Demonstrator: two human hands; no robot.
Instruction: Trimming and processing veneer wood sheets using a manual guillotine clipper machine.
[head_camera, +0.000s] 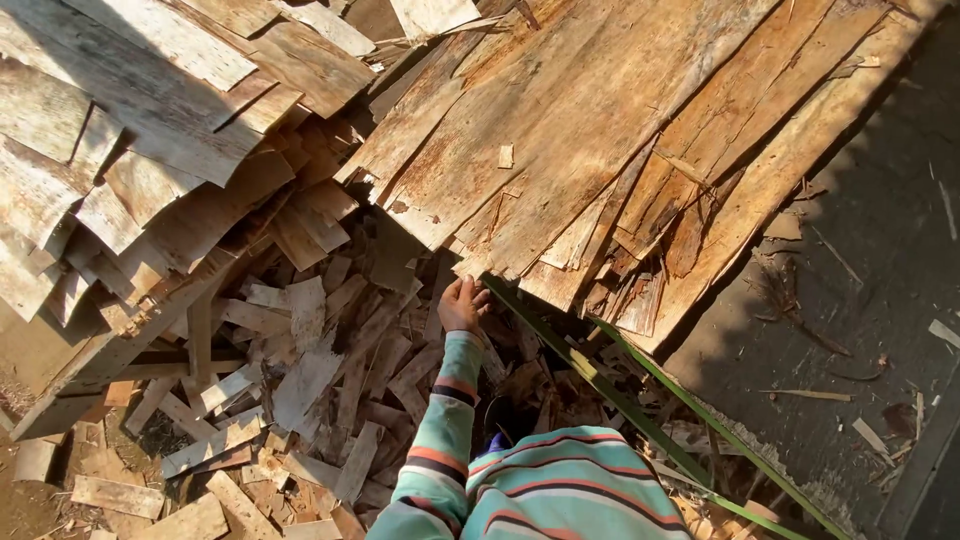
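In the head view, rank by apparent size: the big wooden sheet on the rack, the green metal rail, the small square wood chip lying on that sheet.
1. Big wooden sheet
2. Green metal rail
3. Small square wood chip

Lighting: hard daylight, strong and warm, falling from upper left. Broad pale-brown wood veneer sheets (590, 130) brightly lit, near glare on grey-white stacked sheets (120, 110) at left. Deep shadow under sheet edges, over scrap pile centre and dark ground (880, 240) at right. Focus sharp throughout; slight wide-angle stretch at corners. No motion blur.
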